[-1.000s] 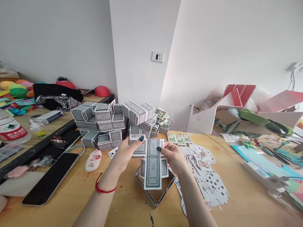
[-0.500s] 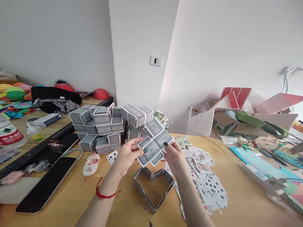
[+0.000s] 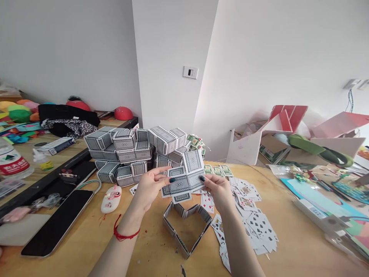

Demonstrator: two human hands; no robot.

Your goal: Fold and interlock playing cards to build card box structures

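Between both hands is a flat piece of interlocked playing cards (image 3: 184,181), its grey patterned backs towards me. My left hand (image 3: 151,186) pinches its left side, thumb on top. On the right side, my right hand (image 3: 217,190) grips an edge between thumb and fingers. Below the piece, a heart-shaped frame of folded cards (image 3: 179,240) stands on the table. Behind my hands are stacked heart-shaped boxes of grey-backed cards (image 3: 125,156). Loose face-up playing cards (image 3: 258,229) lie spread beside my right forearm.
A white computer mouse (image 3: 111,199) and a black phone-like slab (image 3: 57,223) lie on the left. Several green-backed cards (image 3: 216,170) are behind my right hand. On the right are a white power strip (image 3: 319,221) and a box of scraps (image 3: 245,148).
The interlocked card piece has turned clockwise and come down slightly, with both hands still gripping it. The heart-shaped frame stays in place.
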